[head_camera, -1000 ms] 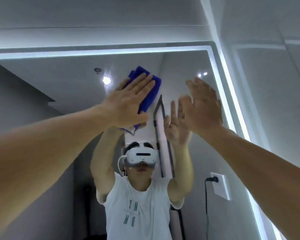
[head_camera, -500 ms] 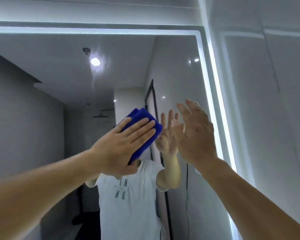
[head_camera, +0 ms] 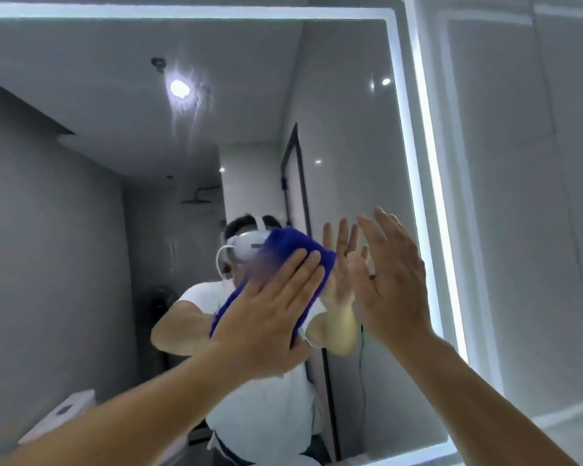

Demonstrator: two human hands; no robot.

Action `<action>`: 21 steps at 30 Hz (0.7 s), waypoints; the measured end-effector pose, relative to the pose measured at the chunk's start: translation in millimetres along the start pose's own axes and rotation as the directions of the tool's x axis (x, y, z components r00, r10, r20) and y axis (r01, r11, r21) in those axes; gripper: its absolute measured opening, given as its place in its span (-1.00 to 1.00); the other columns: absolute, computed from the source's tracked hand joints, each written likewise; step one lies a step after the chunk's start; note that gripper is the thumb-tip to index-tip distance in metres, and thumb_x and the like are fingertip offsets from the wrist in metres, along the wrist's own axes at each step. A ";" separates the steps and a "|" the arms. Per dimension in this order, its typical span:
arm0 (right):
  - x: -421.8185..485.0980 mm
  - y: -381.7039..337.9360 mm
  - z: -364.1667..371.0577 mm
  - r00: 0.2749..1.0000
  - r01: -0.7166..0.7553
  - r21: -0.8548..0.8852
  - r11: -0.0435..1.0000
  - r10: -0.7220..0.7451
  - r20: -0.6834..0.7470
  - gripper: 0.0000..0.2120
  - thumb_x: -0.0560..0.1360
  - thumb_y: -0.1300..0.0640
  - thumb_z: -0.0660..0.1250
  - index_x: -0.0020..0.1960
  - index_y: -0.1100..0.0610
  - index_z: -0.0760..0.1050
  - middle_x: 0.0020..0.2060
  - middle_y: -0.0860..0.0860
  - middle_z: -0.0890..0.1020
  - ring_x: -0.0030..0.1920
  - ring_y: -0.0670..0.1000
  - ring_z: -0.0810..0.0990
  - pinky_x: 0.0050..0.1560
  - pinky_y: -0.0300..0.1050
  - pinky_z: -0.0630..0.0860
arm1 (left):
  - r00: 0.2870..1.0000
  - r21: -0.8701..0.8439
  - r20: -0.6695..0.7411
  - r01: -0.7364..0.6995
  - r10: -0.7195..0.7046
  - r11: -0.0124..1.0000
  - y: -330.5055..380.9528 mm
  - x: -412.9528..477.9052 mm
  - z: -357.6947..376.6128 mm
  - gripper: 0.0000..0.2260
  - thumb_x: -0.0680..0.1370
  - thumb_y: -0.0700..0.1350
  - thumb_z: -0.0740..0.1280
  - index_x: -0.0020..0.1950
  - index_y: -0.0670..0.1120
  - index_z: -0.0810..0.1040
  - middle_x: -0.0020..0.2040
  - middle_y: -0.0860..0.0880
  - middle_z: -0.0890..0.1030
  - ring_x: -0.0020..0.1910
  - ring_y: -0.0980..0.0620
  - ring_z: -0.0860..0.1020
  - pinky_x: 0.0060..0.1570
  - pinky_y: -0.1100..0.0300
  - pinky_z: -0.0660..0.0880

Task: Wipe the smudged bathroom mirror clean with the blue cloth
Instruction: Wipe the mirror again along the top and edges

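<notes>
A large wall mirror [head_camera: 81, 196] with a lit white border fills most of the head view. The folded blue cloth [head_camera: 285, 245] lies flat against the glass near the middle. My left hand [head_camera: 270, 314] presses on it, fingers together over the cloth, which is partly blurred. To its right, my right hand [head_camera: 392, 277] is held up with straight, spread fingers close to the glass and holds nothing. Faint streaks show on the glass around the reflected ceiling light [head_camera: 179, 89].
The mirror's bright right edge strip [head_camera: 431, 183] stands close to my right hand, with a white tiled wall [head_camera: 525, 196] beyond it. In the reflection I see a person in a white shirt, a dark door frame and a shower head.
My left hand has slid the cloth down the glass from near the top to the middle. My right hand came down alongside it, still spread.
</notes>
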State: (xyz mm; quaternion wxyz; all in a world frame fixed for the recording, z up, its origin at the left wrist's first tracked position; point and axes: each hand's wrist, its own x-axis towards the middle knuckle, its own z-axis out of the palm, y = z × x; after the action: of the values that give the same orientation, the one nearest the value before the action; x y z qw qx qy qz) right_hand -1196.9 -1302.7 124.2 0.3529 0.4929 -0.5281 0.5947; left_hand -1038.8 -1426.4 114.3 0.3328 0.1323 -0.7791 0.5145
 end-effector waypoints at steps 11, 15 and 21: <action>-49.3 9.0 -1.6 0.998 0.022 -0.117 0.993 -0.014 0.069 -0.56 0.61 0.02 0.10 0.46 0.11 0.34 0.50 0.09 0.29 0.52 0.10 0.18 0.48 0.04 0.04 | 0.995 0.169 0.073 -0.073 0.062 0.983 -79.1 23.4 -28.3 -0.21 0.53 0.26 0.11 0.61 -0.09 -0.12 0.62 -0.08 -0.04 0.59 -0.05 -0.09 0.53 -0.13 -0.07; -75.4 15.1 -0.2 0.996 0.005 -0.130 0.991 0.007 0.086 -0.53 0.62 -0.03 0.11 0.49 0.11 0.32 0.51 0.07 0.28 0.53 0.09 0.16 0.50 -0.12 -0.08 | 0.958 0.027 -0.041 0.284 -0.283 0.959 -30.9 12.7 -13.4 -0.19 0.51 0.17 0.16 0.61 -0.10 -0.15 0.62 -0.09 -0.07 0.59 -0.06 -0.12 0.52 -0.18 -0.05; -113.8 12.4 -2.2 0.986 -0.076 -0.106 0.991 0.091 0.141 -0.40 0.63 -0.20 -0.07 0.49 0.13 0.31 0.51 0.02 0.26 0.53 0.03 0.16 0.54 -0.03 0.01 | 0.992 -0.101 0.124 0.045 -0.032 0.994 92.9 -106.1 21.7 -0.21 0.45 0.04 0.23 0.60 -0.11 -0.02 0.61 -0.06 -0.12 0.59 -0.07 -0.09 0.52 -0.16 -0.10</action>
State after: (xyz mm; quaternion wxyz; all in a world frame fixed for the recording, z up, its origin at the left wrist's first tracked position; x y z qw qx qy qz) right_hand -1178.9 -1291.4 11.7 0.3127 0.4940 -0.6017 0.5441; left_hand -1019.1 -1419.6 -26.9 0.3008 0.1612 -0.8210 0.4577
